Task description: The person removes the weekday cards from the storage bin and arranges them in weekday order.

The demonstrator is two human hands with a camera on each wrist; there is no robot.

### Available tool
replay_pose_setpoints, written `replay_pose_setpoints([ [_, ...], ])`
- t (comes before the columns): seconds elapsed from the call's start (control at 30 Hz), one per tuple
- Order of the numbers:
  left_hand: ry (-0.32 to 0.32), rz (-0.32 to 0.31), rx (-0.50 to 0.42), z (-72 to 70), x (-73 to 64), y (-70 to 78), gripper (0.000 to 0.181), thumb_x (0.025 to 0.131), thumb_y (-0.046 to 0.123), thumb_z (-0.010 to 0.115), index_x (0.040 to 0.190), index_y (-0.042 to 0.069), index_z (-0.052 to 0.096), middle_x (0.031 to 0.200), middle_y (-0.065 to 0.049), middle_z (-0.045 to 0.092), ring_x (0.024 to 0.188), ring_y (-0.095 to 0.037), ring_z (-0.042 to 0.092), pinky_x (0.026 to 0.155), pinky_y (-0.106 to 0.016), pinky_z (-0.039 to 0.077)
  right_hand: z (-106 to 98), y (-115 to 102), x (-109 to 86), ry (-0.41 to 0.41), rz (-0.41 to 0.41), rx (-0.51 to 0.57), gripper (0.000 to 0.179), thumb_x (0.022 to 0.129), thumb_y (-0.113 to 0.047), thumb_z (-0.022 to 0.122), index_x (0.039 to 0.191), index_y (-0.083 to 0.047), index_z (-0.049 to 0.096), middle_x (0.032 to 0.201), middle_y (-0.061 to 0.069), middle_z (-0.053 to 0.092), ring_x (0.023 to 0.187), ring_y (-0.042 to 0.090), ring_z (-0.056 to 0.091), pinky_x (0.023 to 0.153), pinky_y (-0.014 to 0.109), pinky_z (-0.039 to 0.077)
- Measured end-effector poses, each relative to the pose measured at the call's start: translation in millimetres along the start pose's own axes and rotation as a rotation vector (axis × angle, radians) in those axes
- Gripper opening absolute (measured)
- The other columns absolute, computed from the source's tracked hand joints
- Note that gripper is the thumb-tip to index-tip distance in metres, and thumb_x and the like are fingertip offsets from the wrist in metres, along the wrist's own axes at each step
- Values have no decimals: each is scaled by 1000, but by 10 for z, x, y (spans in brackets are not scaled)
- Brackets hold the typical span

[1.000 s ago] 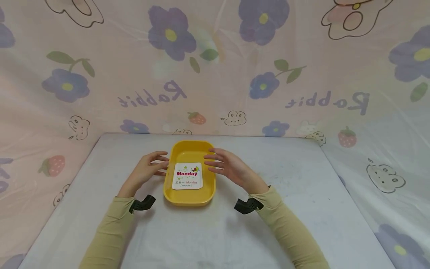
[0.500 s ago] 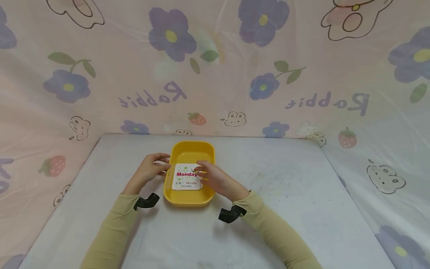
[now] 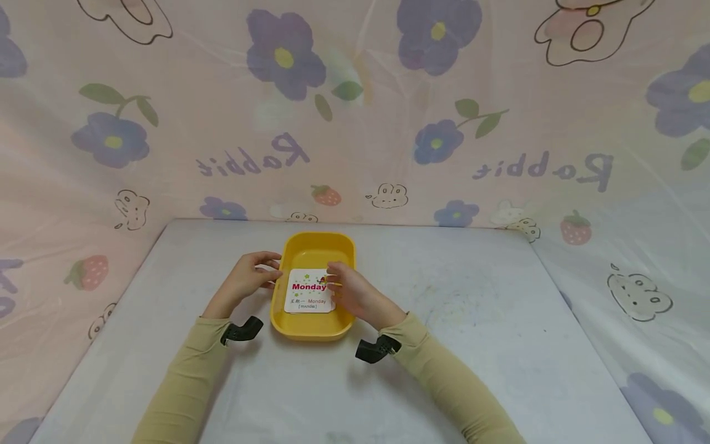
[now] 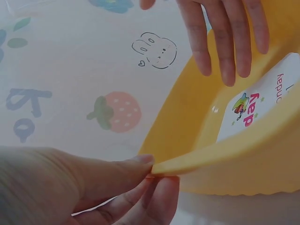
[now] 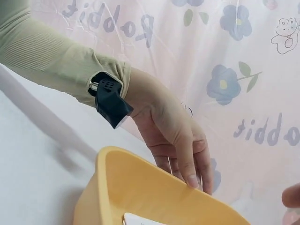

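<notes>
A yellow plastic tray point(image 3: 318, 243) with rounded corners lies lengthwise on the table. Inside it is a small stack of white cards point(image 3: 302, 300); "Monday" is printed on the top one. At the tray's left side my left hand point(image 3: 244, 280) pinches the rim, thumb over the edge and fingers beneath, as the left wrist view shows up close. Over the right part of the tray hovers my right hand point(image 3: 360, 296), covering the cards' right edge in the head view. Its fingers point(image 4: 225, 44) look fairly straight and apart from the cards in the left wrist view, holding nothing.
A white-covered table point(image 3: 471, 320) extends around the tray. Behind it and at both sides hangs a pale curtain point(image 3: 355, 135) printed with flowers, rabbits and strawberries. A black wrist camera mount point(image 3: 377, 349) juts from the right sleeve, another mount point(image 3: 243, 330) from the left.
My right hand has moved left from the tray's right rim to over the cards. My left hand has shifted slightly right and now pinches the rim. Tray and cards stay put.
</notes>
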State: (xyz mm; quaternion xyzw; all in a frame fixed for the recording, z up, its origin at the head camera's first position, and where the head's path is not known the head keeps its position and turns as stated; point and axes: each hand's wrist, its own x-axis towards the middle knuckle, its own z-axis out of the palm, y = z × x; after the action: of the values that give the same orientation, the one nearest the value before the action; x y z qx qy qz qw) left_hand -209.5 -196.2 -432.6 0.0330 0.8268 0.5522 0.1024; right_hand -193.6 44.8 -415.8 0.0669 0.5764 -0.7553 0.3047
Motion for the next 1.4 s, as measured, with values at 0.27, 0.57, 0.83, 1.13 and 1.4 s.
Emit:
replay_pose_setpoints([
  [0.27,-19,-5,2,-10,12,19,45,91,2,63,132,-8,47,113,-24,54,77,-23,63,73,-37,56,15,56,70,75,3,20,69,98,-31,44,147,9,15,155,25,6,143,35,5,115,45,3],
  [0.57,-18,-20,7,3,8,46,46,91,4,64,133,-7,46,115,-24,53,78,-22,63,74,-37,56,34,75,126,162,2,132,74,96,-29,50,148,3,9,154,24,7,141,34,11,115,43,7],
  [0.83,-15,-19,2,-9,-1,47,44,91,2,62,131,-7,47,113,-24,54,79,-25,63,72,-37,56,62,100,195,196,16,169,62,94,-29,53,141,-1,25,126,19,33,118,30,36,95,33,29],
  [1.13,-10,-14,-4,6,8,20,44,90,1,63,130,-7,48,111,-24,55,79,-25,64,70,-35,57,85,92,183,242,18,84,60,93,-34,55,137,1,34,114,17,44,97,24,42,78,27,32],
  [1.4,-13,-3,2,-6,16,-3,44,90,1,62,131,-8,47,111,-24,55,81,-26,64,70,-34,57,51,-57,76,82,40,-66,67,96,-34,50,143,2,20,141,22,24,130,34,27,113,42,16],
])
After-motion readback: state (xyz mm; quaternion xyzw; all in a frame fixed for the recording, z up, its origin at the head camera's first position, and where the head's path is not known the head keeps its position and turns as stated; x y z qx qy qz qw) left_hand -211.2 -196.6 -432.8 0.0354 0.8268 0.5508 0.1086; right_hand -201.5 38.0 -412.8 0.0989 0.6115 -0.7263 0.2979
